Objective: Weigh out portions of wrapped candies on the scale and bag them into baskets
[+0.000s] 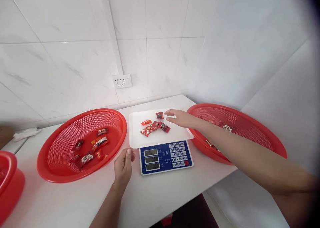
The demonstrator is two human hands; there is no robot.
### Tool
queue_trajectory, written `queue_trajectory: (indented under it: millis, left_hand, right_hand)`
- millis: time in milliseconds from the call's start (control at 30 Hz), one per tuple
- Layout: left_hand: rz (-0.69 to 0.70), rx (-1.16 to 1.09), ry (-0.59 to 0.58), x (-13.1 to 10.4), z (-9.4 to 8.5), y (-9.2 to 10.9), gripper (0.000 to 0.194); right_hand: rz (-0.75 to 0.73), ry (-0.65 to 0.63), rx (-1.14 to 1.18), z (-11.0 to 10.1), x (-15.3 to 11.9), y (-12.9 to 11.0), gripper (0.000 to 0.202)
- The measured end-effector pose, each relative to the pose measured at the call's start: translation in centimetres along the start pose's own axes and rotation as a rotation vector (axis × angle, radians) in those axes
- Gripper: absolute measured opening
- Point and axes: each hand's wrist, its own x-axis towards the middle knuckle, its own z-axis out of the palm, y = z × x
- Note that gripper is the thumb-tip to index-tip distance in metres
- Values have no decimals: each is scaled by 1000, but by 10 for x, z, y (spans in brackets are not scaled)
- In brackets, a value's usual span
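A white tray (136,139) sits on top of a blue-faced electronic scale (166,158). On the tray lie several red wrapped candies (149,129), partly overlapping. One small dark red candy (159,115) lies apart from them towards the tray's back. My right hand (178,118) reaches in over the tray from the right, thumb and fingers apart and nothing between them. Its fingertips are just right of that small candy. My left hand (123,166) is curled into a loose fist by the tray's front left corner, thumb on top, with nothing showing in it.
A red mesh basket (60,141) with several candies stands left of the scale. Another red basket (260,131), also with candies, is on the right beneath my forearm. Part of a third red basket (12,188) shows at far left. A tiled wall with a socket (122,81) rises behind.
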Motion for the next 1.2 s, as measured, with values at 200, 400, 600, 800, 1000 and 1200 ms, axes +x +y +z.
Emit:
queue_trajectory:
  millis: [200, 400, 600, 800, 1000, 1200]
  left_hand:
    - [0, 32, -7, 0, 0, 1, 39]
    - [5, 24, -5, 0, 1, 1, 38]
    - [-2, 3, -10, 0, 1, -1, 37]
    - [9, 20, -19, -1, 1, -2, 37]
    - [-2, 18, 5, -1, 1, -3, 38]
    - [15, 16, 23, -1, 1, -3, 38]
  right_hand:
    - [-65, -126, -175, 16, -19, -8, 47]
    - [-110, -79, -226, 27, -22, -28, 46]
    - [-306, -124, -384, 44, -15, -26, 46]
    - [-339, -226, -369, 43, -18, -16, 42]
    - [-206, -45, -225, 1, -30, 3, 47]
    - [118, -71, -159, -32, -54, 71, 59]
